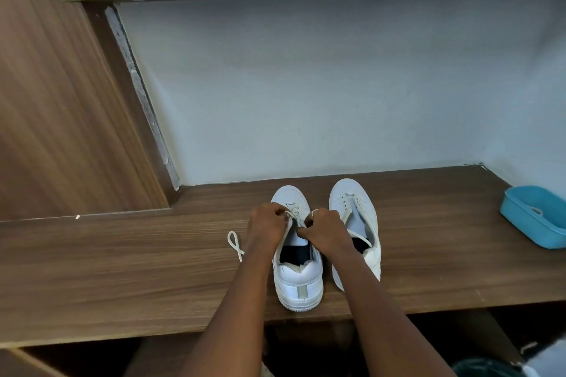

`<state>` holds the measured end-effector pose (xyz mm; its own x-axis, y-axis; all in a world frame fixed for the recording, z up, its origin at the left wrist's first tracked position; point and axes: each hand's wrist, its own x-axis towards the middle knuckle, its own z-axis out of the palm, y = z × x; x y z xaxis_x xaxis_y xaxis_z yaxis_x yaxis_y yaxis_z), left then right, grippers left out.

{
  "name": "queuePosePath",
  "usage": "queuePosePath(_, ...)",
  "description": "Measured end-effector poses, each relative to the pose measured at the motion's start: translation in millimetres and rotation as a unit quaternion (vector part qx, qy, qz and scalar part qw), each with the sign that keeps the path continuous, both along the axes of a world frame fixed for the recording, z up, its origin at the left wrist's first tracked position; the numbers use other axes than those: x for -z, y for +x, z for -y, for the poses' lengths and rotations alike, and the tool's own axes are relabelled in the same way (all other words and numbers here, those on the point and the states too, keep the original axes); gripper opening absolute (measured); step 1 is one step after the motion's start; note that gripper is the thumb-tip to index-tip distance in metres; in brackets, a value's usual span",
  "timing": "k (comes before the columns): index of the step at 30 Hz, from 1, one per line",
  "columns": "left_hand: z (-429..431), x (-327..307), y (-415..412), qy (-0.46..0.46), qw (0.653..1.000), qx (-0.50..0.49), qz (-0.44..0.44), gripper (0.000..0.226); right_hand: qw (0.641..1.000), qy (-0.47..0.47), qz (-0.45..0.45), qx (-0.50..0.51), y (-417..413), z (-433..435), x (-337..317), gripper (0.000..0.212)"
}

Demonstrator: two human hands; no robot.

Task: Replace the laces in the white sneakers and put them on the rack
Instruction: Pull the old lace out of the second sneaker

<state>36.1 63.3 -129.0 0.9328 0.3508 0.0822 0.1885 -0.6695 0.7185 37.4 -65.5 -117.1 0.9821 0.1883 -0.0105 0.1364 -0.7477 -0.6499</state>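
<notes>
I am looking down at a wooden counter (pixel 122 269) set against a pale wall (pixel 306 86). Two white sneakers are standing on it side by side, toes toward the wall. My left hand (pixel 268 225) and right hand (pixel 326 231) are both curling over the eyelets of the left sneaker (pixel 297 278), each pinching a stretch of its white lace (pixel 294 214). A loose loop of lace (pixel 234 243) is lying on the counter just left of my left wrist. The right sneaker (pixel 352 202) is sitting just beside. A blue plastic tub (pixel 534 217) is resting at the far right.
</notes>
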Motion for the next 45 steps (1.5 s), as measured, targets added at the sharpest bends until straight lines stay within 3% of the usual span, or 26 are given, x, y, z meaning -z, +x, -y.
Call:
queuePosePath(5, -6.2, 5.1, -0.7, -0.055, 0.997, -0.055, 0.005, 0.021, 1.0, -0.008, -0.005, -0.01, 0.7, 0.2, 1.0, 0.025)
queuePosePath(10, -2.6, -1.0, -2.1, 0.035, 0.999, 0.035, 0.016, 0.04, 1.0, -0.01, -0.007, -0.009, 1.6, -0.2, 0.7, 0.038)
queuePosePath(14, -0.5, -0.3, -1.8, 0.096, 0.993, 0.058, 0.023, 0.029, 1.0, -0.019, 0.002, -0.011, 2.3, -1.5, 1.6, 0.039)
queuePosePath(21, -0.2, 0.5, -2.8, -0.022, 0.999, -0.034, 0.012, 0.02, 1.0, -0.021, -0.001, -0.014, 2.1, -0.3, 2.6, 0.038)
queuePosePath(27, -9.8, 0.8, -5.0, -0.126, 0.981, -0.139, 0.044, 0.016, 0.999, -0.029, 0.001, -0.018, 3.3, -0.4, 2.9, 0.041)
queuePosePath(30, -10.7, 3.0, -2.4, -0.075, 0.992, -0.101, 0.031, 0.023, 0.999, -0.034, 0.001, -0.016, 3.3, -0.4, 2.5, 0.041)
queuePosePath(33, -8.9, 2.8, -0.6, 0.038, 0.999, -0.007, 0.024, 0.042, 0.999, -0.031, 0.002, -0.016, 2.9, 0.0, 2.9, 0.042)
queuePosePath(37, 0.3, -0.1, -1.4, 0.186, 0.982, 0.035, -0.006, 0.026, 1.0, -0.023, -0.002, -0.015, 2.6, -0.4, 2.6, 0.042)
queuePosePath(41, -2.7, 7.5, 2.3, 0.087, 0.996, 0.014, 0.033, 0.014, 1.0, -0.015, -0.003, -0.014, 2.3, 0.0, 2.2, 0.04)
queuePosePath(45, -5.6, 4.9, -1.8, -0.016, 0.999, -0.047, 0.015, 0.015, 1.0, -0.01, -0.007, -0.013, 1.9, 0.7, 2.2, 0.039)
